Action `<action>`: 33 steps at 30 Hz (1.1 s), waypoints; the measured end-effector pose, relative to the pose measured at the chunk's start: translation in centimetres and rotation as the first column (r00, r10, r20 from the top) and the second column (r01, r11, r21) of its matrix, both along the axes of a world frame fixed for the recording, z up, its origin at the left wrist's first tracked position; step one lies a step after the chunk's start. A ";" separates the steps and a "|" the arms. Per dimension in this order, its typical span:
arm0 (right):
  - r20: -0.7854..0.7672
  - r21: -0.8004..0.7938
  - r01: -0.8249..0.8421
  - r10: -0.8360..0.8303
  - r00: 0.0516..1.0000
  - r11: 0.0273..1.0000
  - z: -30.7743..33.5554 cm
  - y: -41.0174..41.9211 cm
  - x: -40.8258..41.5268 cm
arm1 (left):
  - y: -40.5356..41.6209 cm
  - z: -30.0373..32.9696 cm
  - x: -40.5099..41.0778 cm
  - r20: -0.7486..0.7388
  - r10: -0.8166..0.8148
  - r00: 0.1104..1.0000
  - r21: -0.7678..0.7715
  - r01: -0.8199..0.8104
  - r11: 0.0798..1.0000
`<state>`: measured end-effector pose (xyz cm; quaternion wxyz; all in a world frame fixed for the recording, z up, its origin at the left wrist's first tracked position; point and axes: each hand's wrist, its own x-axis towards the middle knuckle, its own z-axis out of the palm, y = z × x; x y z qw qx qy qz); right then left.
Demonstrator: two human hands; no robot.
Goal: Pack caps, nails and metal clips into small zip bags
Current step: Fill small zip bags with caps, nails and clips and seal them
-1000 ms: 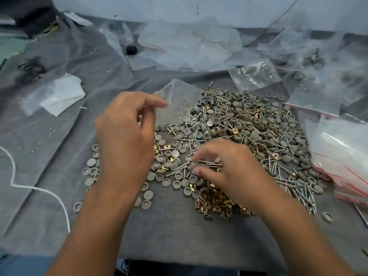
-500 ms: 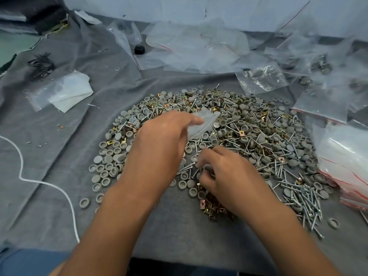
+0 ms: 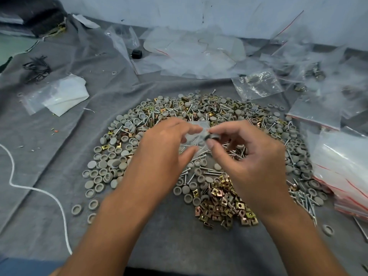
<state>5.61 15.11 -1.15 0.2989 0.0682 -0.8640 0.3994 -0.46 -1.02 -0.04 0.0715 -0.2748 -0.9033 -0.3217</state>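
Note:
A wide heap of grey round caps (image 3: 111, 162), silver nails (image 3: 298, 194) and gold metal clips (image 3: 221, 202) lies on the grey cloth (image 3: 179, 242). Above the heap's middle my left hand (image 3: 165, 150) pinches a small clear zip bag (image 3: 196, 136) between thumb and fingers. The bag holds a few nails. My right hand (image 3: 251, 156) pinches grey caps (image 3: 212, 136) between thumb and forefinger right at the bag's mouth.
Empty and filled clear zip bags (image 3: 256, 84) lie along the back and right. A stack of red-striped bags (image 3: 346, 166) sits at the right edge. Left are a folded bag (image 3: 59, 94), a white cord (image 3: 29, 188) and black ties (image 3: 37, 67).
My right hand lifted off the pile with caps and rose to the bag's mouth. My left hand brought the bag down and toward the middle to meet it.

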 end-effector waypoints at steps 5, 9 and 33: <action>-0.040 0.168 0.110 -0.104 0.994 0.980 -0.9 0.1 -0.4 | 0.1 0.2 0.2 0.007 0.004 1.000 0.037 -0.004 0.999; -0.106 0.069 0.155 -0.147 0.983 0.985 -0.7 -0.1 -0.5 | 0.0 0.2 0.2 0.002 0.007 1.000 0.046 -0.007 0.999; 0.627 0.432 -0.265 -0.076 0.775 0.862 -2.2 -0.1 0.3 | -0.8 0.4 -0.3 -0.141 0.017 0.990 0.166 0.007 0.986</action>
